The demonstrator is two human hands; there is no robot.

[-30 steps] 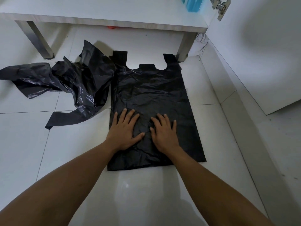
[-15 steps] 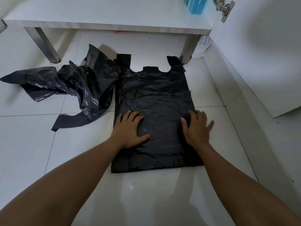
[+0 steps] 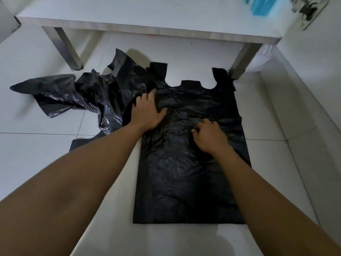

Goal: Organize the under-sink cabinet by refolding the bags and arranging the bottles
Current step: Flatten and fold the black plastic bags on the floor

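Note:
A black plastic carrier bag [image 3: 188, 172] lies spread flat on the white tiled floor, its two handles pointing away from me. My left hand [image 3: 147, 111] presses flat on the bag's upper left part, fingers straight. On the bag's middle right rests my right hand [image 3: 210, 134], its fingers bent down onto the plastic. A second black bag [image 3: 77, 97] lies crumpled on the floor to the left, touching the flat bag's edge.
The white cabinet floor board [image 3: 147, 21] on metal legs [image 3: 64, 47] runs across the top. A blue bottle [image 3: 262, 5] stands on it at the far right, beside a door hinge [image 3: 308, 10]. The open white cabinet door [image 3: 313, 89] bounds the right side.
Both hands slid up the flat bag away from me. The left hand moved to the upper left near the handle. The right hand came back from the right edge toward the middle.

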